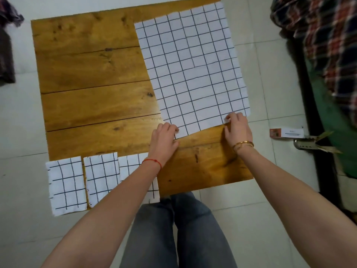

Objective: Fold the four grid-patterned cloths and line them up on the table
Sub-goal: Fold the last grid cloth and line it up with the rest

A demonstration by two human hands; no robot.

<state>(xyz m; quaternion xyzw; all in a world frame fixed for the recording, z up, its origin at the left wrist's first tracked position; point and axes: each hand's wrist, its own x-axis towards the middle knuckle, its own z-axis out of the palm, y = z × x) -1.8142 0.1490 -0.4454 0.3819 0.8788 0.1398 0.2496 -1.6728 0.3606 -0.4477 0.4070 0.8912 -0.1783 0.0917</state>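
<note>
A: Nearest the person, three folded cloths [66,183] lay in a row along the front-left edge of the bench [92,74], the third partly hidden under the left forearm. So which step was in hand?

B: The fourth, I judged. The last cloth [193,70] lay spread flat on the far right of the bench, overhanging its right side.

A: And the grip?

B: The left hand [164,138] pinched the cloth's near-left corner; the right hand [237,126] pinched the near edge close to the right corner. Both were clamped on that cloth, which stretched away from them.

A: Next move?

B: Probably lifting the near edge and carrying it over to the far edge, corners matched.
</note>
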